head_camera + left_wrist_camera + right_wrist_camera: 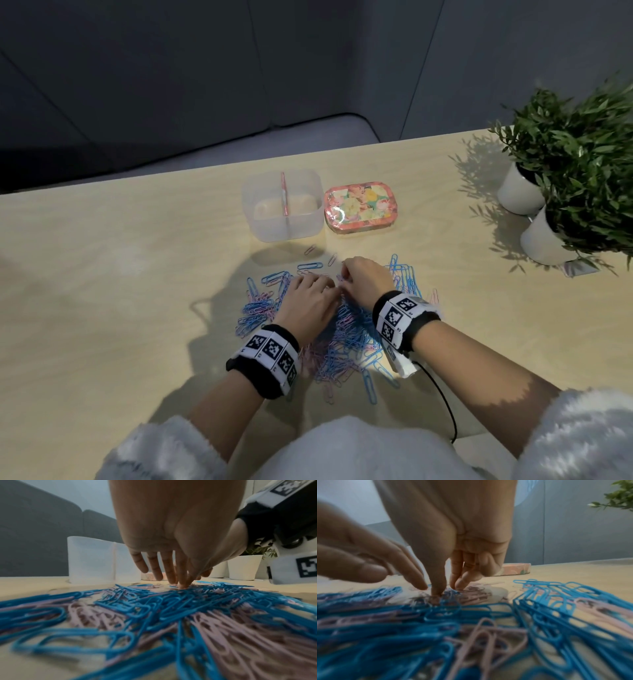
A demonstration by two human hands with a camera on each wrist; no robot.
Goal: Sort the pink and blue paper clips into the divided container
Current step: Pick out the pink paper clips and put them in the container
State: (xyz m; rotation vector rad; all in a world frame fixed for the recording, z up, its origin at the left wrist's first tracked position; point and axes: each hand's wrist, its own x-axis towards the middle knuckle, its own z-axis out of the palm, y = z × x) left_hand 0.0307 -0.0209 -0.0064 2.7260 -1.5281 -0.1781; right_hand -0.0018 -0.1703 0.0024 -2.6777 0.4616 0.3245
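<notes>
Paper clips: pink and blue ones lay mixed in one loose heap on the bench, near its front edge, under and around both hands
Left hand: lay low over the heap, fingers straight and spread, tips touching the clips; it gripped nothing that I could see
Right hand: stood close beside the left, thumb and fingertips drawn together and pressed down into the clips; whether a clip was actually pinched I could not tell
Divided container: clear plastic, stood just behind the heap, a pink-edged partition splitting it into left and right halves
Floral tin: sat just beside the container's right wall
Potted plants: two in white pots, at the bench's far right
</notes>
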